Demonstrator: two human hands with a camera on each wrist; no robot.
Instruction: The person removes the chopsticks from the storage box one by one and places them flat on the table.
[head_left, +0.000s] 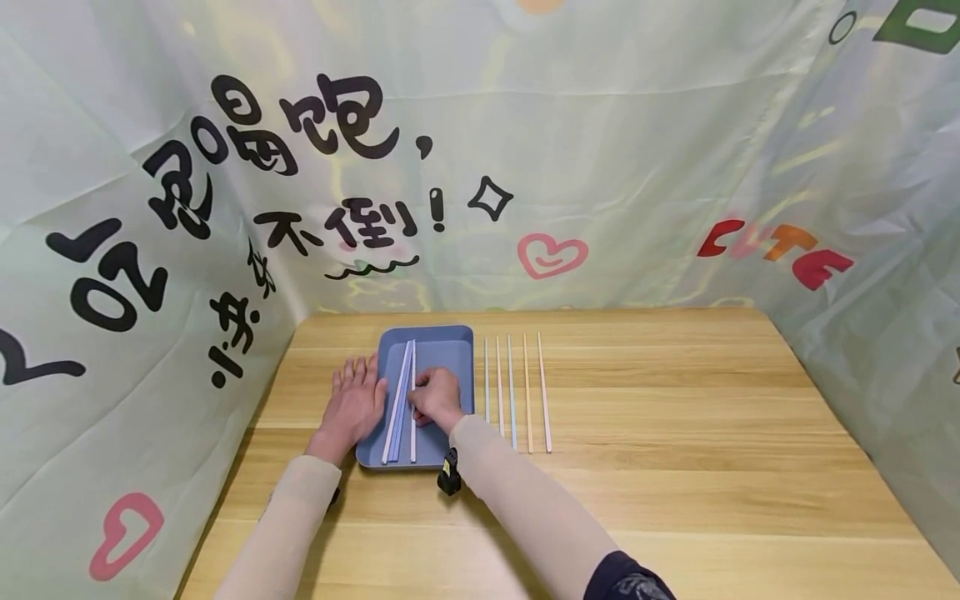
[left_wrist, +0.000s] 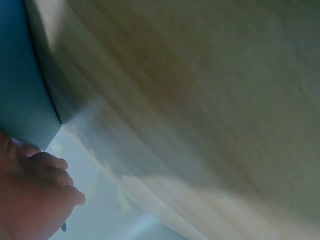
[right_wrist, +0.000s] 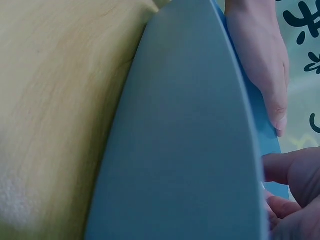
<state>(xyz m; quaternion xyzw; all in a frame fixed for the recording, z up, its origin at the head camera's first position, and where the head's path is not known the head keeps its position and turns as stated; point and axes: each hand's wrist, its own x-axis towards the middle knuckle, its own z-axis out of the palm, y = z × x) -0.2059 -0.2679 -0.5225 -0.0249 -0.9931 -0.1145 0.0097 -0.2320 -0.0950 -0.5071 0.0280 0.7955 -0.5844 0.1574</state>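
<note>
A blue-grey rectangular tray (head_left: 442, 454) lies on the table with several chopsticks (head_left: 392, 421) in it, lavender, blue and pale, lengthwise and slightly fanned. My right hand (head_left: 437, 396) is over the tray, its thumb and fingers pinching a pale chopstick (head_left: 413, 442) near its middle. That chopstick stands a little apart from the others. Flat along the tray's left rim rests my left hand (head_left: 354, 406), fingers stretched forward and thumb by the rim. The right wrist view has the tray's outer wall (right_wrist: 175, 125) in front, partly hiding the right-hand fingertips (right_wrist: 280, 167).
Just right of the tray, several chopsticks (head_left: 528, 392) in blue, pink and yellowish tones lie side by side, some partly behind the right forearm. The wooden table (head_left: 675, 433) extends to the right. Printed cloth walls (head_left: 637, 167) stand behind and at both sides.
</note>
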